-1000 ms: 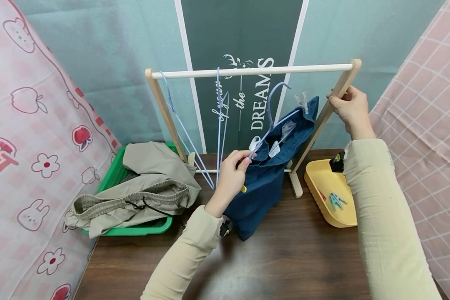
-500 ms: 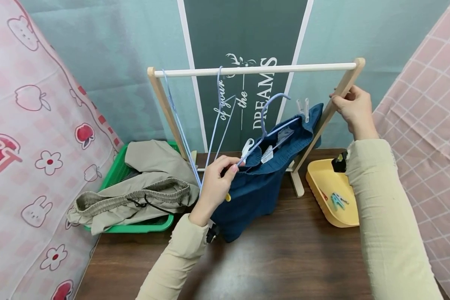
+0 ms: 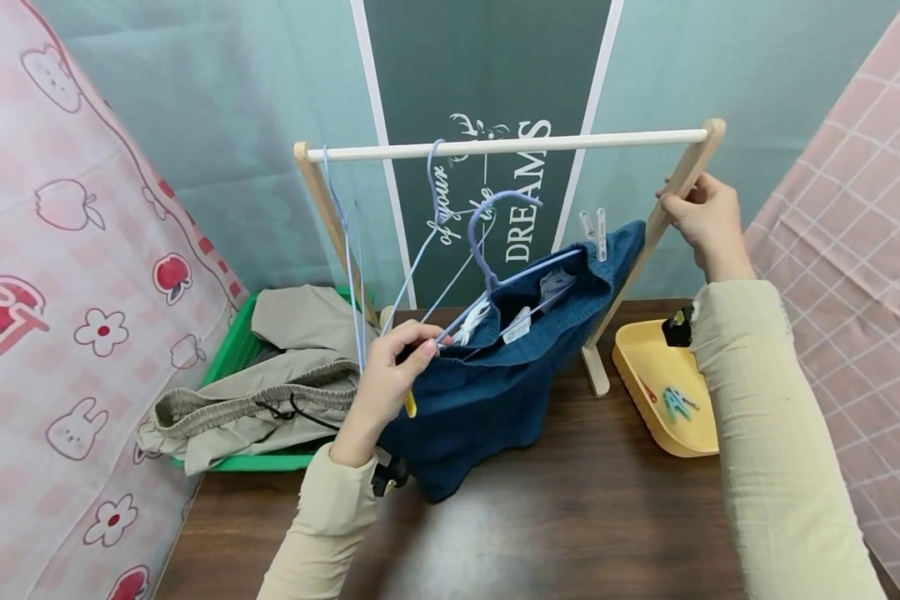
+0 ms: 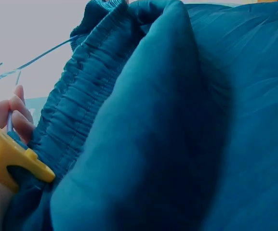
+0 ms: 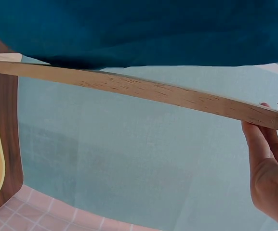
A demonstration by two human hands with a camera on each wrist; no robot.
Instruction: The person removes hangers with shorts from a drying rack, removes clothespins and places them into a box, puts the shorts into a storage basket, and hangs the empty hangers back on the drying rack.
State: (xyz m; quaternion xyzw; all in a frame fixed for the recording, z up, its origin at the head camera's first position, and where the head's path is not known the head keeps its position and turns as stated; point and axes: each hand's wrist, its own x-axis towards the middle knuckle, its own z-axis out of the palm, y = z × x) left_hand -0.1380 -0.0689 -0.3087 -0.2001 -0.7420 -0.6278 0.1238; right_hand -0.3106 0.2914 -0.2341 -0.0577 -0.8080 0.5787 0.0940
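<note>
Left hand (image 3: 393, 367), centre of the head view: thumb and fingers closed in a pinch on the left end of a blue hanger (image 3: 492, 285). The hanger sits at mid-frame, slanting up to the right, hook standing below the rack's white rail (image 3: 525, 146) and apart from it. It runs through the gathered waist of a blue garment (image 3: 487, 408), which drapes through the middle of the frame down toward the dark wooden table (image 3: 570, 517). A clear clothespin (image 3: 602, 236) stands at the waist's upper right end; a yellow clip (image 4: 8, 151) shows at the waistband, lower left of the left wrist view. Right hand (image 3: 708, 221), upper right: fingers and thumb bent round the rack's wooden post (image 5: 167, 93), gap closed on it. Two further hangers, one at far left (image 3: 348, 242) and one nearer centre (image 3: 433, 183), hang from the rail. Left side: beige trousers (image 3: 292, 367) lie over a green basket (image 3: 266, 462). Right side: yellow tray (image 3: 648, 354) with small clips (image 3: 677, 403) inside.
</note>
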